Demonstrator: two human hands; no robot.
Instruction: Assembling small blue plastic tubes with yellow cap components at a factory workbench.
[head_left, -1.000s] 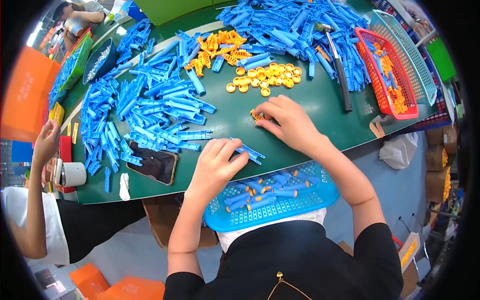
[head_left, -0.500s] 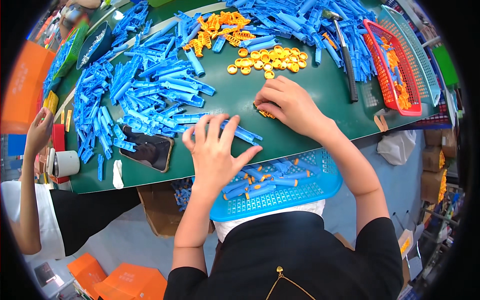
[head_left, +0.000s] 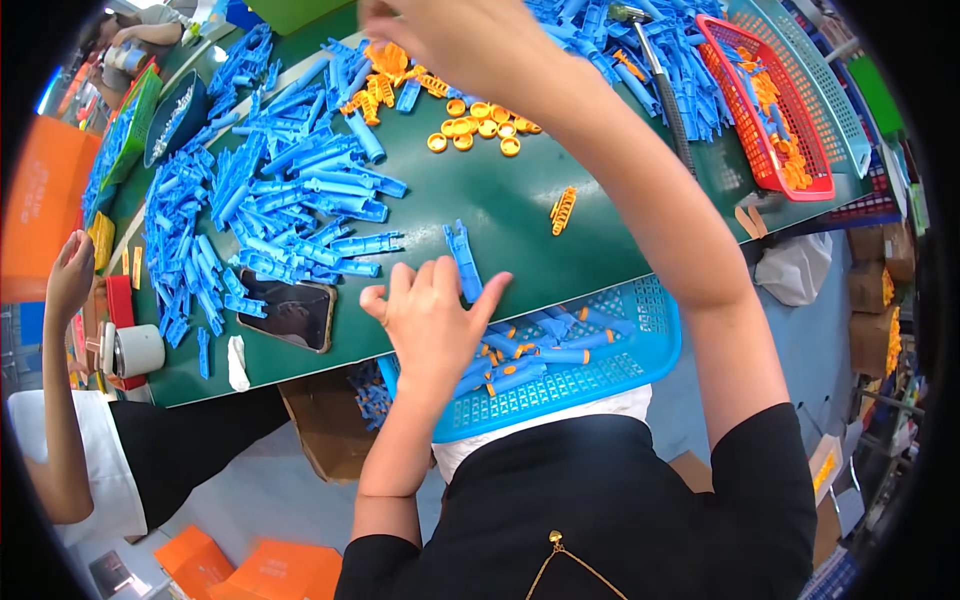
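My left hand (head_left: 428, 318) rests low at the table's near edge, thumb apart from the half-bent fingers, with nothing seen in it. Just beyond its fingertips lies a blue half-shell plastic part (head_left: 462, 262), pointing away from me. To the right, a ribbed orange plastic piece (head_left: 564, 211) lies alone on the green table (head_left: 620, 250). My right hand (head_left: 440, 30) reaches far forward over the orange ribbed parts (head_left: 378, 92); its fingers are smeared by motion and partly beyond the upper edge. Small round orange caps (head_left: 487, 128) lie below that forearm.
Blue parts (head_left: 300, 190) are heaped at left and far right. A hammer (head_left: 662, 85) lies beside a red basket (head_left: 775, 120). A phone (head_left: 290, 312) sits at the near left. A blue basket (head_left: 640, 345) at my lap holds blue-and-orange tubes. A co-worker's hand (head_left: 70, 275) is at left.
My right hand has left the orange piece and moved far forward and left. The blue part by my left hand now points away instead of lying crosswise; my left hand has drawn back slightly.
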